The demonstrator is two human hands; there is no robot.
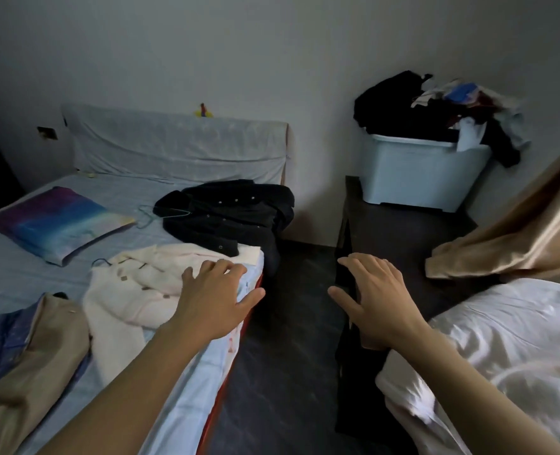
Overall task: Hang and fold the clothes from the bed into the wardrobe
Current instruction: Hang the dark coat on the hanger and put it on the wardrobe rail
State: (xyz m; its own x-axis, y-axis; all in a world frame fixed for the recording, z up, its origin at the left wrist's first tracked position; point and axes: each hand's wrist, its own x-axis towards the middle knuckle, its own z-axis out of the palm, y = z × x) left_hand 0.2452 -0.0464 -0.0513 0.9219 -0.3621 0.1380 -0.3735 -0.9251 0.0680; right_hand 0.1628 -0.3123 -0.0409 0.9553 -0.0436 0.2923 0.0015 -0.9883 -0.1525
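A grey wall (272,44) backs the dim room. The bed (19,277), in a pale blue sheet, fills the left, with dark floor (281,356) beside it. A dark table (403,231) in the corner carries a pale blue bin (419,172) heaped with clothes. On the bed lie a black coat (232,215) near the headboard, a cream coat (134,290) at the edge, a tan garment (32,349) nearest, and a striped pillow (58,221). The left hand (212,300) is over the cream coat, fingers apart; the right hand (377,300) is over the floor, fingers spread, holding nothing.
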